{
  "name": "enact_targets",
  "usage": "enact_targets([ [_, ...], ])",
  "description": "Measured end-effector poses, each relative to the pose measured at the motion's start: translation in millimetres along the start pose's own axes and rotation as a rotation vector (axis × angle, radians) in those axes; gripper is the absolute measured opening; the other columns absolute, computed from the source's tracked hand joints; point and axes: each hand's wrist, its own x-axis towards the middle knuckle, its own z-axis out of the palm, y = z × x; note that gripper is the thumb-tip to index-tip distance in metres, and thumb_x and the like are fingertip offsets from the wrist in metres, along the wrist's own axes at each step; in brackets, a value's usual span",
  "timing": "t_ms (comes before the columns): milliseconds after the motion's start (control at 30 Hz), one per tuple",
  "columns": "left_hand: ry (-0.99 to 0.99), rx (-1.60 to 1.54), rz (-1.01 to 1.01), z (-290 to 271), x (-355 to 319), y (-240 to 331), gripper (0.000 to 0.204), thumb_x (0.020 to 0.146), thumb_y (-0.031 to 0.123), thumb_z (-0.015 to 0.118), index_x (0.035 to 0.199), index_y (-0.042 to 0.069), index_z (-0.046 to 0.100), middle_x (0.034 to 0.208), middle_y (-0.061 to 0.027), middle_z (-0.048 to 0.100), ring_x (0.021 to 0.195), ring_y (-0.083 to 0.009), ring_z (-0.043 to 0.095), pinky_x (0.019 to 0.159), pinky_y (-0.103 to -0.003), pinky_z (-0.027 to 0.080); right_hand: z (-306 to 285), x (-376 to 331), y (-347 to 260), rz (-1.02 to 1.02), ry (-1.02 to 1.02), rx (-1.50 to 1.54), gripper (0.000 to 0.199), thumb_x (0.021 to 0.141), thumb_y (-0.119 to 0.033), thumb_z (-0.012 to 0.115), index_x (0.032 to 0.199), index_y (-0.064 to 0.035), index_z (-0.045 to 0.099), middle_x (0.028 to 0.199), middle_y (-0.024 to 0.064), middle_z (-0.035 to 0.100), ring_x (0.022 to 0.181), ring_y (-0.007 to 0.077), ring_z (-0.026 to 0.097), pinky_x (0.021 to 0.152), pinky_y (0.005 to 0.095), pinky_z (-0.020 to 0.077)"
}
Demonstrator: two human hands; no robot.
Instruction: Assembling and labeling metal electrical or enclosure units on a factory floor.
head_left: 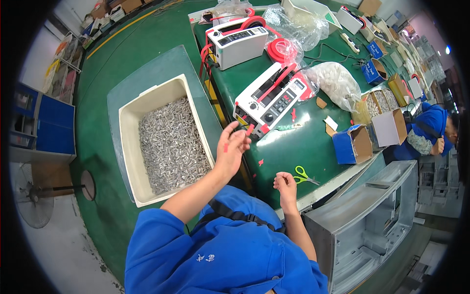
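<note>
My left hand [232,151] reaches to the front of a white and red tape dispenser [270,100]. Its fingertips meet a short strip of red tape [250,130] at the dispenser's front. Another red tape piece [225,147] is stuck to the back of this hand. My right hand [285,183] is held at the table's near edge, fingers curled together; whatever they may pinch is too small to make out. Green-handled scissors [302,174] lie just right of it. Left of my left arm is a cream bin [128,132] with many small metal cylinders [171,142].
A second tape dispenser [237,45] stands farther back, near red tape rolls [278,50] and a clear plastic bag [335,83]. Blue cardboard boxes [345,147] line the green table's right side. Grey metal housings [362,206] stand at the right, where a co-worker [431,128] sits.
</note>
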Motion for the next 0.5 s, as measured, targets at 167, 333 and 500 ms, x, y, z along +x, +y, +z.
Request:
enact_targets([
  [167,-0.224,-0.042,-0.146,7,-28,-15,0.031,0.08,0.008,0.053,0.108,0.002,0.041,0.083,-0.005,0.053,0.07,-0.0126,0.05,0.06,-0.024,0.04,3,-14,-13,-0.034,-0.027,0.027,0.01,0.081,-0.009,0.051,0.088,-0.0008,0.052,0.075,0.0026,0.052,0.066,0.0081,0.049,0.057,0.0204,0.0416],
  [333,-0.262,0.031,-0.264,12,-49,-26,0.023,0.08,0.009,0.055,0.1,0.002,0.048,0.079,-0.0039,0.053,0.068,-0.0107,0.05,0.059,-0.022,0.039,-1,-34,-29,-0.09,-0.035,0.121,0.01,0.082,-0.008,0.05,0.089,-0.0011,0.051,0.077,0.0028,0.053,0.068,0.0083,0.049,0.06,0.0212,0.0417],
  [500,-0.347,0.177,-0.332,16,-73,-43,0.018,0.079,0.009,0.056,0.096,0.001,0.051,0.078,-0.0036,0.054,0.068,-0.0098,0.051,0.06,-0.021,0.04,-6,-68,-45,-0.173,-0.055,0.225,0.012,0.083,-0.009,0.05,0.092,-0.001,0.051,0.079,0.0036,0.053,0.071,0.009,0.05,0.064,0.0219,0.0422],
])
